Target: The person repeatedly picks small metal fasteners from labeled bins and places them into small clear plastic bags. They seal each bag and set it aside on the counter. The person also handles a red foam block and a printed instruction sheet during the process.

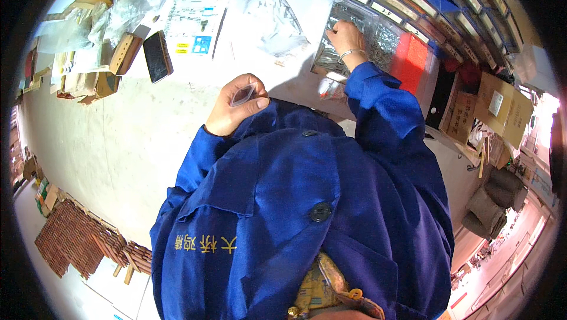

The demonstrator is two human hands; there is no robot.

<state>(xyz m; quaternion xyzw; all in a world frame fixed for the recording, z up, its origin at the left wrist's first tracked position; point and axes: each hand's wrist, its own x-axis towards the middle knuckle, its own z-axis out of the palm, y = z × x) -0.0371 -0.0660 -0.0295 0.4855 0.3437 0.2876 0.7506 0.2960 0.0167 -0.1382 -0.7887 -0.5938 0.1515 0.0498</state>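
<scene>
Bag (pixel 243 95) is pinched in the left hand (pixel 232 109) — probably to steady it; right hand (pixel 348 37) is narrow over the tray (pixel 328 73), contents indeterminable.

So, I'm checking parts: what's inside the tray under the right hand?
Small grey pieces show in the tray, too small to identify. The right hand covers part of it; whatever lies beneath is hidden.
</scene>
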